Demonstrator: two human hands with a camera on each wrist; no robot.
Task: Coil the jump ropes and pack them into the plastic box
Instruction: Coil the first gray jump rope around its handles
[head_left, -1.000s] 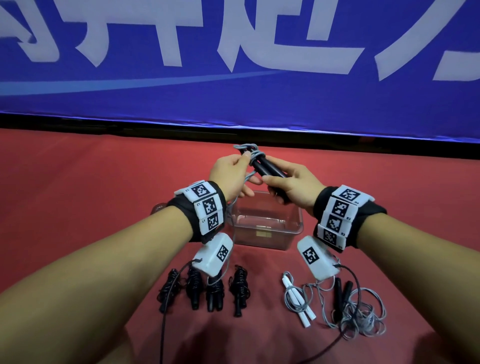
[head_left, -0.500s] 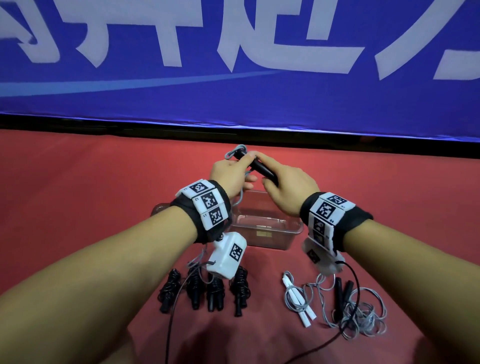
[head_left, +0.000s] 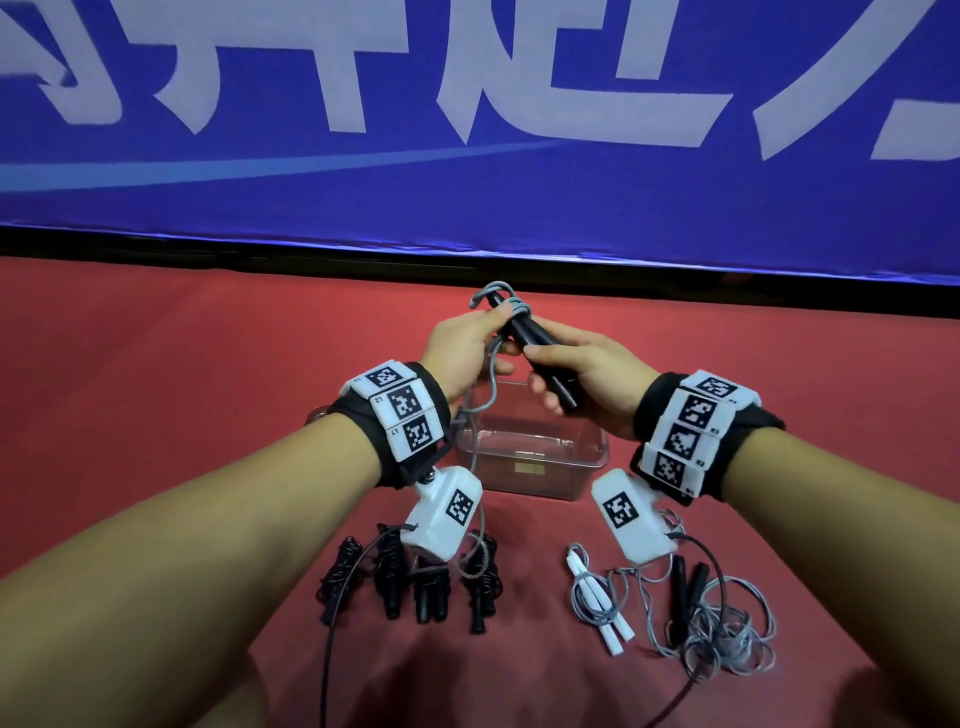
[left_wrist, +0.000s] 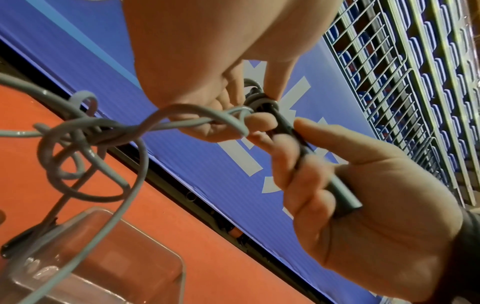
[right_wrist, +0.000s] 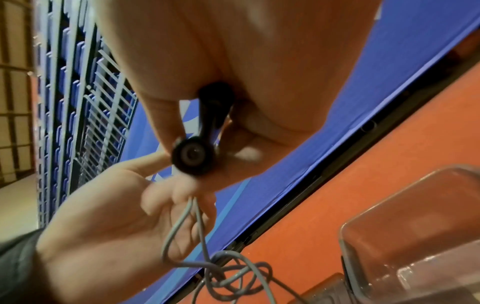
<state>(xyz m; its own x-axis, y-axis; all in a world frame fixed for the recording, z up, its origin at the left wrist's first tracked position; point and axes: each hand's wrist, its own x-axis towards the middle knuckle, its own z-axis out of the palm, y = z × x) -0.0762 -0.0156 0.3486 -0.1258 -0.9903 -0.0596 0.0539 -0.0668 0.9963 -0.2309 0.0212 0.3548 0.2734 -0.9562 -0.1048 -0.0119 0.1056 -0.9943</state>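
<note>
1. Both forearms reach forward, banded wrists raised side by side.
2. The right hand (head_left: 587, 379) curls its fingers (left_wrist: 293, 164) round the black handles (head_left: 540, 358).
3. The left hand (head_left: 462, 348) pinches the grey cord (left_wrist: 182, 115) at its fingertips (left_wrist: 262, 121), touching the right thumb.

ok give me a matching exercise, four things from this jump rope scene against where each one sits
Things:
1. black handles
2. white-handled rope
3. four coiled black ropes
4. plastic box

Places:
a. floor, near left
b. floor, behind the ropes
c. gripped by the right hand
d. floor, near right

Pairs: 1-c, 2-d, 3-a, 4-b
</note>
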